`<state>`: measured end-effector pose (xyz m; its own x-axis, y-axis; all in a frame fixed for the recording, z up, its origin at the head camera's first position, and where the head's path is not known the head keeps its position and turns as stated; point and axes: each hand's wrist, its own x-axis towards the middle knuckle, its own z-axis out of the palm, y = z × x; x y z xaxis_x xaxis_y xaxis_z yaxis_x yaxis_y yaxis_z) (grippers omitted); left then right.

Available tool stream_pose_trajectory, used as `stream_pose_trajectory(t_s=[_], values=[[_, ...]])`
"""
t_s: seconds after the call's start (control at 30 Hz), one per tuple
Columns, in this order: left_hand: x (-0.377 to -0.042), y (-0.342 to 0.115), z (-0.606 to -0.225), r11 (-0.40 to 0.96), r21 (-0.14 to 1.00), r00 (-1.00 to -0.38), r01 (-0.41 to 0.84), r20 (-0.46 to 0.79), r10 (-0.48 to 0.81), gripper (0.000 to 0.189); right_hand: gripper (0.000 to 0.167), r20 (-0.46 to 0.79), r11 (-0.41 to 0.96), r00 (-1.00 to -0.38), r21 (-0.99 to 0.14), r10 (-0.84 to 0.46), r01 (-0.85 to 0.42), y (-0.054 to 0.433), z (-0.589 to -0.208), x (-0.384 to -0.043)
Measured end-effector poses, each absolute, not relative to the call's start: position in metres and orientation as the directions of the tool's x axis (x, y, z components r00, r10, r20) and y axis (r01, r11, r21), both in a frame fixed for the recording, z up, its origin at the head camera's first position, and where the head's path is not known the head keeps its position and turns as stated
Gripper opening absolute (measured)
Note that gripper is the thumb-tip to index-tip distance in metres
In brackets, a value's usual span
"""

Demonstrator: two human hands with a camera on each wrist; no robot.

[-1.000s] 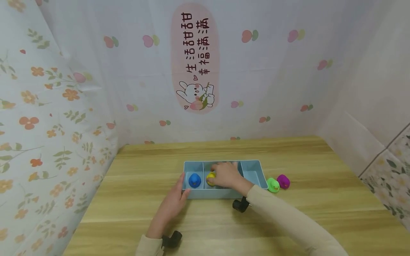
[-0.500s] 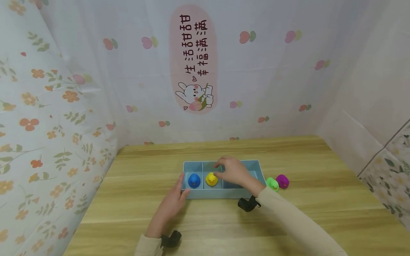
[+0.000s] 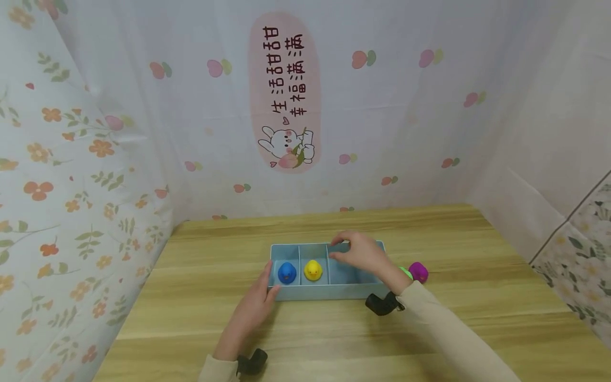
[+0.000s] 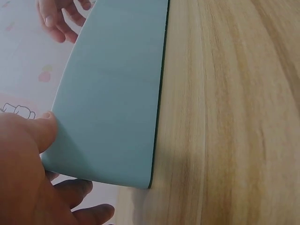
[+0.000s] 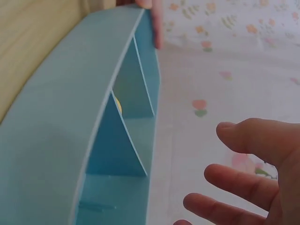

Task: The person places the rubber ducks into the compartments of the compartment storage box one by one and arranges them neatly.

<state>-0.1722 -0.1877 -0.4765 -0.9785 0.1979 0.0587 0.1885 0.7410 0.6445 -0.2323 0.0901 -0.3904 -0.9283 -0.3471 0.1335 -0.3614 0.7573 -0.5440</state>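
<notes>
Above the tray (image 3: pixel 324 292) arches the right hand (image 3: pixel 360 251), grip apart; the left hand (image 3: pixel 256 301) clamps one end.

- Divided box (image 3: pixel 329 292): pale blue plastic, smooth and mostly matt, with a soft sheen on its inner floor.
- Dividers (image 5: pixel 110 145): thin, smooth plastic like the walls.
- Blue duck (image 3: pixel 287 272), yellow duck (image 3: pixel 313 270), purple duck (image 3: pixel 418 272) and green duck (image 3: pixel 407 272): smooth moulded rubber or soft plastic, hard to tell which.
- Tabletop (image 3: pixel 200 297): wood or wood-look board, streaky grain, smooth, with a faint satin reflection.
- Back curtain (image 3: pixel 401 116) and floral curtain (image 3: pixel 86 175): thin printed cloth, matt, lightly creased.
- Left sleeve (image 3: pixel 218 368) and right sleeve (image 3: pixel 453 323): matt, soft-looking cloth.
- Wrist-worn devices (image 3: pixel 382 304): black, matt, apparently plastic.
</notes>
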Motion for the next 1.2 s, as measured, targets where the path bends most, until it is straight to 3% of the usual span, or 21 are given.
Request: stream_pose_trajectory(t_s=[1.2], values=[[-0.17,-0.188,-0.476,0.731,0.643,-0.971,0.231,0.105,0.214,0.064,0.035,0.122,0.732,-0.972,-0.641,-0.198,-0.23,0.199,-0.392,-0.223]])
